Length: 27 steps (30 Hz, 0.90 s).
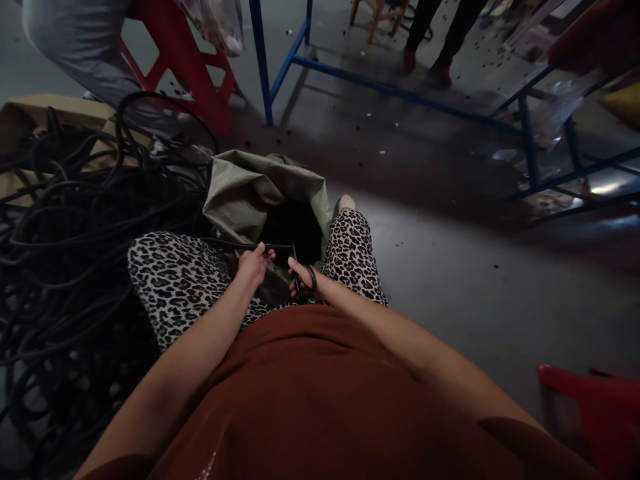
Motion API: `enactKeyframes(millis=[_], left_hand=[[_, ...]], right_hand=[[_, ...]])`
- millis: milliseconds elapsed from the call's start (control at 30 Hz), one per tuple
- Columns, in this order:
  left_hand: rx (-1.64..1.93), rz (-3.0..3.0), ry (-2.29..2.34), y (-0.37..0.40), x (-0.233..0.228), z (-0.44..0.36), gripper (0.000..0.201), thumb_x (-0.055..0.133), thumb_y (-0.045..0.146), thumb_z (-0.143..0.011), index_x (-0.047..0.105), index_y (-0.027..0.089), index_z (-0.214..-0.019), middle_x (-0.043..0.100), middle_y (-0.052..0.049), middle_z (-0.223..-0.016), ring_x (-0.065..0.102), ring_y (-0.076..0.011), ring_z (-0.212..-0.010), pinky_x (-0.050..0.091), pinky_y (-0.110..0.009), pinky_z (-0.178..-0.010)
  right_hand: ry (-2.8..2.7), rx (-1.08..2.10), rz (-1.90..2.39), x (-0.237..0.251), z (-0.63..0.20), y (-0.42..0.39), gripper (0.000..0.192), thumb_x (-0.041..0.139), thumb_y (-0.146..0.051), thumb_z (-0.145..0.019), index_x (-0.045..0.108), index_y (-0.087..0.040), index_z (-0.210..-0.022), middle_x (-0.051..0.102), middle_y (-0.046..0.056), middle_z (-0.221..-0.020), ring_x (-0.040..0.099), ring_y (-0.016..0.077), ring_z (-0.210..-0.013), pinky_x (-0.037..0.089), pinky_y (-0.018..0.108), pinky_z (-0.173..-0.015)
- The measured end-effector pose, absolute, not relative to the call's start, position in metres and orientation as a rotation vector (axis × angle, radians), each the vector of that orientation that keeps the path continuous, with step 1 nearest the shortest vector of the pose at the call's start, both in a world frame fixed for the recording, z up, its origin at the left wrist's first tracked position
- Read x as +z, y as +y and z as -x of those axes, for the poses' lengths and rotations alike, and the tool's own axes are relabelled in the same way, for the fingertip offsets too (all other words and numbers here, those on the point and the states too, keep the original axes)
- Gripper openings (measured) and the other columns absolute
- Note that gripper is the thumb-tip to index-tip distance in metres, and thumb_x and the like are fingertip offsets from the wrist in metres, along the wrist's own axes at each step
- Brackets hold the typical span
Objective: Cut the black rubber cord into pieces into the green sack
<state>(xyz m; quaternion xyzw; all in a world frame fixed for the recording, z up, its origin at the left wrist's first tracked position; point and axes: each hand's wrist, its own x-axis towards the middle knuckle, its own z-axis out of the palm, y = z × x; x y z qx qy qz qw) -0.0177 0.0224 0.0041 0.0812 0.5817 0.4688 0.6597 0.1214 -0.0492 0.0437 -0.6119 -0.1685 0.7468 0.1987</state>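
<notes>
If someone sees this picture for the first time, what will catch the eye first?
First, the two hands at centre: the left hand pinches a thin black cable, and the right hand grips black scissors over an open green sack between the knees. Next, the big tangle of black cables filling the left side.

The scene is dim and underexposed, with soft light reaching the grey concrete floor point(450, 267) from the upper right, where a faint glare shows on clear plastic sheeting point(555, 110). The heap of black rubber cables point(60, 253) sinks into deep shadow. Edges bow with wide-angle distortion, and fine detail looks soft and grainy.
</notes>
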Motion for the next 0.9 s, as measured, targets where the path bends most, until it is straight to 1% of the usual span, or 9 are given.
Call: enactKeyframes(millis=[167,300,467,600,700,900], left_hand=[[1.035,-0.215,1.311,0.0188,0.0038,0.0165,0.016,0.059,0.009,-0.079,0.044,0.014,-0.073,0.057,-0.002,-0.065,0.061,-0.0122,-0.059,0.053,-0.027,-0.059],[1.034,-0.223,1.299,0.0169,0.0047,0.0148,0.016,0.057,0.009,-0.080,0.044,0.014,-0.072,0.059,-0.003,-0.066,0.062,-0.0127,-0.059,0.053,-0.028,-0.059],[1.019,-0.219,1.297,0.0157,0.0058,0.0137,0.016,0.057,0.009,-0.080,0.044,0.013,-0.071,0.058,-0.002,-0.065,0.061,-0.0122,-0.059,0.053,-0.028,-0.059],[1.008,-0.222,1.294,0.0149,0.0061,0.0140,0.016,0.059,0.008,-0.079,0.045,0.013,-0.072,0.059,-0.003,-0.065,0.061,-0.0122,-0.059,0.053,-0.028,-0.061],[0.996,-0.236,1.298,0.0146,0.0066,0.0138,0.015,0.058,0.008,-0.079,0.046,0.013,-0.072,0.058,-0.002,-0.065,0.061,-0.0117,-0.058,0.053,-0.027,-0.061],[1.013,-0.232,1.305,0.0147,0.0067,0.0133,0.017,0.059,0.008,-0.079,0.044,0.014,-0.072,0.057,-0.001,-0.064,0.062,-0.0125,-0.060,0.053,-0.028,-0.061]], right_hand=[[-0.476,2.077,1.733,0.0421,-0.1196,-0.0461,0.049,0.034,-0.057,-0.094,0.049,-0.012,-0.103,0.054,-0.001,-0.050,0.053,0.0116,-0.034,0.038,0.016,-0.032],[-0.482,2.054,1.735,0.0412,-0.1191,-0.0455,0.049,0.035,-0.056,-0.094,0.049,-0.011,-0.105,0.054,0.000,-0.050,0.052,0.0116,-0.034,0.039,0.016,-0.032],[-0.463,2.035,1.740,0.0400,-0.1194,-0.0449,0.048,0.036,-0.056,-0.094,0.050,-0.011,-0.106,0.054,0.000,-0.051,0.053,0.0120,-0.035,0.040,0.017,-0.032],[-0.474,2.021,1.756,0.0385,-0.1194,-0.0442,0.051,0.037,-0.058,-0.093,0.050,-0.011,-0.106,0.054,0.000,-0.052,0.053,0.0117,-0.035,0.038,0.016,-0.032],[-0.483,2.025,1.760,0.0395,-0.1193,-0.0439,0.052,0.038,-0.060,-0.092,0.050,-0.012,-0.109,0.055,0.000,-0.052,0.053,0.0119,-0.035,0.036,0.016,-0.030],[-0.484,2.019,1.783,0.0416,-0.1194,-0.0433,0.052,0.039,-0.059,-0.092,0.050,-0.012,-0.113,0.055,0.000,-0.052,0.053,0.0125,-0.035,0.037,0.017,-0.032]])
